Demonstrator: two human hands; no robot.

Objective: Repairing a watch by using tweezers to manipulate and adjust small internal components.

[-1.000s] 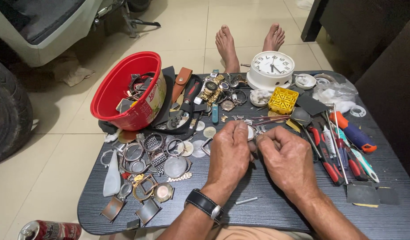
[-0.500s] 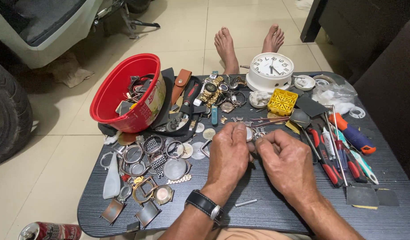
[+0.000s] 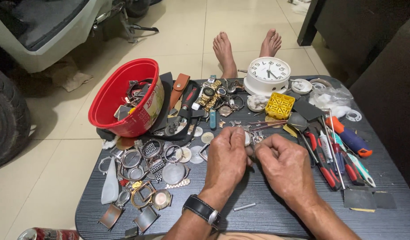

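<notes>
My left hand [image 3: 226, 158], with a black wristwatch [image 3: 202, 209] on the wrist, and my right hand [image 3: 283, 163] meet over the middle of the dark table [image 3: 267, 218]. Both are curled around a small round silvery watch part [image 3: 248, 139] held between their fingertips. Most of that part is hidden by the fingers. Loose watch cases and bezels [image 3: 147, 164] lie just left of my left hand.
A red bowl [image 3: 122, 98] of watch parts leans at the back left. A white clock [image 3: 268, 74] and a yellow block [image 3: 279, 105] stand behind. Pliers and screwdrivers [image 3: 336, 153] lie on the right. A small metal pin [image 3: 244, 206] lies near me. Two bare feet [image 3: 247, 46] rest beyond the table.
Both hands stay closed together on the small part, with only slight finger shifts. Nothing else on the table has moved.
</notes>
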